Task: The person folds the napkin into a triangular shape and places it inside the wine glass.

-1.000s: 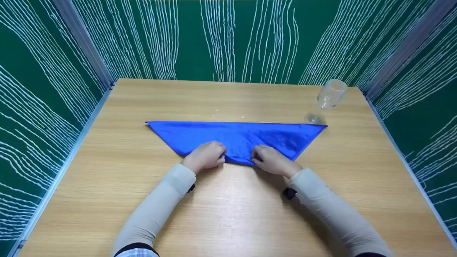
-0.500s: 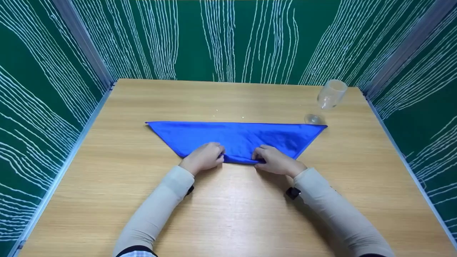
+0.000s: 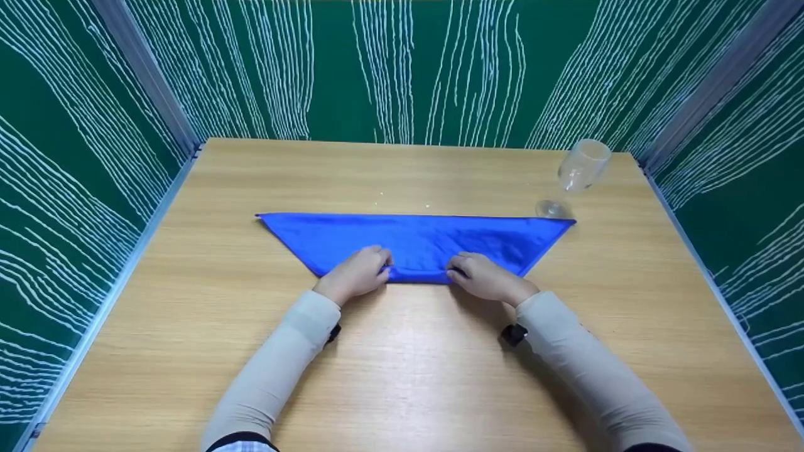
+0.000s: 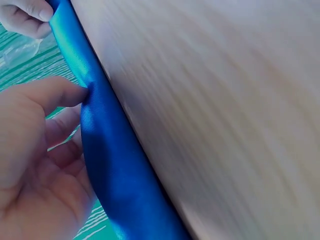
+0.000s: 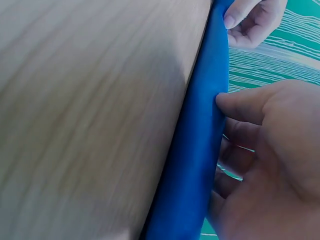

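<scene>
Two hands on one blue cloth (image 3: 402, 238) here, both pinching its near edge, which looks rolled or folded over into a narrow band. Left hand (image 3: 358, 273) is half closed, thumb on the band and fingers tucked behind it; right hand (image 3: 483, 277) does pretty much the mirror image, just across a short stretch of that same edge. The rest of the cloth lies flat beyond both hands, with one pointed corner out past the left hand and another past the right (some creases on the right-hand side, fwiw). A clear stemmed glass (image 3: 584, 166) sits farther out, beyond and to the right of the right hand, its foot close by the cloth's right corner; can't tell if they touch. Bare wooden table (image 3: 408, 376) under it all, running back between the forearms, both in light sleeves (image 3: 276, 370).
</scene>
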A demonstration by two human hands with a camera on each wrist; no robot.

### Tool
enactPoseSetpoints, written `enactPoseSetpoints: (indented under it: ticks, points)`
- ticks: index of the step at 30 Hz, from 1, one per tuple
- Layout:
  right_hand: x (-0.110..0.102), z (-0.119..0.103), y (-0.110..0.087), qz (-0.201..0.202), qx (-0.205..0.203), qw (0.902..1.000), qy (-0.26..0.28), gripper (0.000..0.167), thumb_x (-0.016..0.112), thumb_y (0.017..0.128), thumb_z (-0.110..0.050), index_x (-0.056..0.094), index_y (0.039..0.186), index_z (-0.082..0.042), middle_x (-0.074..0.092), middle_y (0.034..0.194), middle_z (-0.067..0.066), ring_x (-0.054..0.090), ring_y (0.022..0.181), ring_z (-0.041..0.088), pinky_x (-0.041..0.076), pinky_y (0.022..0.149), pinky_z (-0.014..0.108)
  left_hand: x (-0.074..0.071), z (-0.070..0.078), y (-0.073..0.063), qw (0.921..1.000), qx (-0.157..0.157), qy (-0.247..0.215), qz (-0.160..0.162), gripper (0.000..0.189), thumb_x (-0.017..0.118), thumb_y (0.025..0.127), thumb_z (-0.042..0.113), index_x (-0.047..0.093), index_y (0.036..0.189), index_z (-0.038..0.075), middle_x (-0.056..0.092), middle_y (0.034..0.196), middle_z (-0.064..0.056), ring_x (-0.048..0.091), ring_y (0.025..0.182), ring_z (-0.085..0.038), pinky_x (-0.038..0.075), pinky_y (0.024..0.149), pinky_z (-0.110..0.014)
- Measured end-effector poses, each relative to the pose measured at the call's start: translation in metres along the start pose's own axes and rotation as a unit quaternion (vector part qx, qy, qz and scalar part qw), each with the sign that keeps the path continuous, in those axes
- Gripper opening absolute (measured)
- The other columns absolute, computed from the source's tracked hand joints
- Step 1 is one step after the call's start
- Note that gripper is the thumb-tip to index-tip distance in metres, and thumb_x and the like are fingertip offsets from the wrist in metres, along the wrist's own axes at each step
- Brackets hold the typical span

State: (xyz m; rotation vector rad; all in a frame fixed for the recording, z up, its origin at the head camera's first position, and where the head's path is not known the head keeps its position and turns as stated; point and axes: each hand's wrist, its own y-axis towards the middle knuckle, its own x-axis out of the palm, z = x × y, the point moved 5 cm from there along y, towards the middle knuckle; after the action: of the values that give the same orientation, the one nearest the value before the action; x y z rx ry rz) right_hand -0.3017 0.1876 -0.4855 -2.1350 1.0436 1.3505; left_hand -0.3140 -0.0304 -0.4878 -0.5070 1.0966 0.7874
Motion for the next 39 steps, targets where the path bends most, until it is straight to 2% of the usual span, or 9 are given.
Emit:
enactPoseSetpoints:
  ticks: [4,7,13,18,26,32,39]
  points:
    - [0.000,0.004,0.002,-0.002,0.028,0.9995,0.015,0.013,0.056,0.101,-0.008,0.066,0.103,0.000,0.066,0.097,0.010,0.063,0.095,0.029,0.051,0.087,0.047,-0.001,0.001,0.001,1.0000,-0.003,-0.003,0.005,0.016,0.056,0.101,0.011,0.064,0.108,-0.001,0.063,0.104,-0.015,0.061,0.102,-0.031,0.049,0.093,-0.042]
    - [-0.001,0.006,0.004,0.014,0.041,0.9988,0.024,0.008,0.059,0.099,-0.008,0.063,0.101,-0.001,0.066,0.094,0.009,0.063,0.092,0.027,0.052,0.084,0.047,-0.002,0.001,0.002,1.0000,-0.009,0.000,0.004,0.014,0.058,0.101,0.011,0.063,0.108,0.000,0.062,0.104,-0.014,0.061,0.102,-0.031,0.050,0.092,-0.042]
    - [-0.001,0.005,0.008,0.072,0.019,0.9972,-0.007,0.003,0.070,0.092,-0.005,0.068,0.090,-0.002,0.066,0.087,0.009,0.064,0.086,0.027,0.054,0.077,0.044,-0.003,0.001,0.004,0.9996,-0.015,0.021,0.009,0.009,0.062,0.099,0.010,0.063,0.104,0.003,0.060,0.101,-0.013,0.060,0.098,-0.030,0.050,0.089,-0.042]
    - [-0.002,0.003,0.012,0.094,0.004,0.9952,-0.030,0.005,0.074,0.086,-0.001,0.070,0.086,-0.003,0.065,0.083,0.009,0.064,0.080,0.026,0.055,0.071,0.040,-0.004,0.000,0.005,0.9993,-0.023,0.028,0.009,0.007,0.062,0.099,0.009,0.065,0.102,0.003,0.060,0.098,-0.011,0.060,0.096,-0.029,0.051,0.086,-0.041]
    - [-0.004,0.002,0.014,0.077,0.011,0.9968,-0.018,0.005,0.073,0.085,0.002,0.071,0.084,-0.002,0.066,0.082,0.010,0.063,0.078,0.025,0.055,0.069,0.040,-0.002,-0.001,0.007,0.9989,-0.026,0.039,0.006,0.009,0.061,0.100,0.012,0.065,0.103,0.004,0.060,0.099,-0.010,0.060,0.097,-0.028,0.051,0.087,-0.039]
    - [-0.005,0.002,0.010,0.054,0.025,0.9981,-0.013,0.004,0.074,0.087,-0.001,0.071,0.084,-0.003,0.066,0.085,0.009,0.063,0.080,0.024,0.055,0.071,0.039,-0.002,0.001,0.004,0.9990,-0.032,0.030,0.001,0.009,0.062,0.100,0.013,0.065,0.103,0.005,0.060,0.101,-0.010,0.060,0.099,-0.028,0.050,0.090,-0.040]
    - [-0.006,-0.001,0.004,0.047,0.016,0.9988,-0.006,0.006,0.074,0.087,0.000,0.071,0.084,-0.004,0.066,0.083,0.007,0.063,0.079,0.023,0.055,0.070,0.040,0.000,0.007,-0.001,0.9993,-0.022,0.030,-0.001,0.009,0.061,0.100,0.013,0.065,0.103,0.005,0.060,0.100,-0.009,0.060,0.099,-0.028,0.050,0.090,-0.041]
